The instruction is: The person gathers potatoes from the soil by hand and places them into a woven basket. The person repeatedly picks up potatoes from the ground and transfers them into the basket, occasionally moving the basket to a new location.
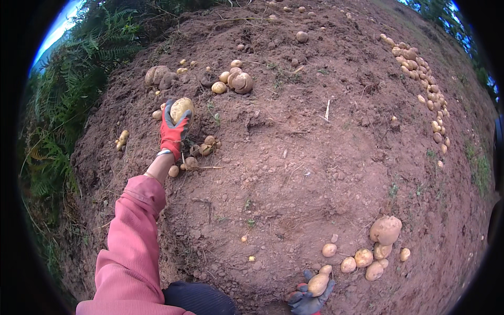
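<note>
My left hand (pixel 175 128), in a red and grey work glove, grips a large pale potato (pixel 182 110) above the soil at the upper left. Just below that hand, small potatoes (pixel 205 149) lie among clods and dry stalks. At the bottom right, my right hand (pixel 310 297), gloved alike, is closed around a knobbly potato (pixel 318 284) with a small lobe at its upper end. Right of it on the ground rest several potatoes (pixel 363 258), with a very large one (pixel 386 230) at the top of that group.
Reddish soil (pixel 275 189) slopes around me. Potatoes form a long row (pixel 427 82) at the upper right; another cluster (pixel 240 82) lies beyond my left hand, near brown lumps (pixel 156 75). Green ferns (pixel 59 118) border the left edge. My dark-clothed leg (pixel 199 298) shows at the bottom.
</note>
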The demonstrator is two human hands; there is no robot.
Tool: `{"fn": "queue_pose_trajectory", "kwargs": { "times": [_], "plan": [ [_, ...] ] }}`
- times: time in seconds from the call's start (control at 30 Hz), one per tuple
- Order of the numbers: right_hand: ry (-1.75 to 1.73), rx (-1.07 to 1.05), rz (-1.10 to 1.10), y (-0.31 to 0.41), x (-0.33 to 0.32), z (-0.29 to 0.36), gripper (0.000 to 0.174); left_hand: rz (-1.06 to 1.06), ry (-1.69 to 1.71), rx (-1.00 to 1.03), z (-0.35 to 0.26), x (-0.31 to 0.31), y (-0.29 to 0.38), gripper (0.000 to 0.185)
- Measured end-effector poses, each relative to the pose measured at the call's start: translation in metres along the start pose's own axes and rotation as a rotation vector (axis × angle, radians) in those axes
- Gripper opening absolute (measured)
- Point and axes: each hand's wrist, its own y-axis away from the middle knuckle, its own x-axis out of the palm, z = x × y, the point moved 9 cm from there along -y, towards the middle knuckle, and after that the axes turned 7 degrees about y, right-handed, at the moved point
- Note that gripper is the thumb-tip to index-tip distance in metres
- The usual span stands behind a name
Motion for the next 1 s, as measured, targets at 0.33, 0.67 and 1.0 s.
{"fn": "queue_pose_trajectory", "kwargs": {
  "times": [0.33, 0.67, 1.0],
  "plan": [
    [-0.036, 0.060, 0.081, 0.001, 0.008, -0.003, 0.064, 0.417, 1.606, -1.343, -0.137, 0.137, 0.169, 0.084],
    [-0.070, 0.084, -0.017, -0.003, -0.001, -0.002, 0.065, 0.686, 1.369, -1.371, -0.134, 0.169, 0.212, 0.090],
    [-0.244, 0.193, 0.256, 0.002, 0.019, -0.011, 0.100, 0.499, 1.432, -1.529, -0.127, 0.175, 0.258, 0.069]
  ]
}}
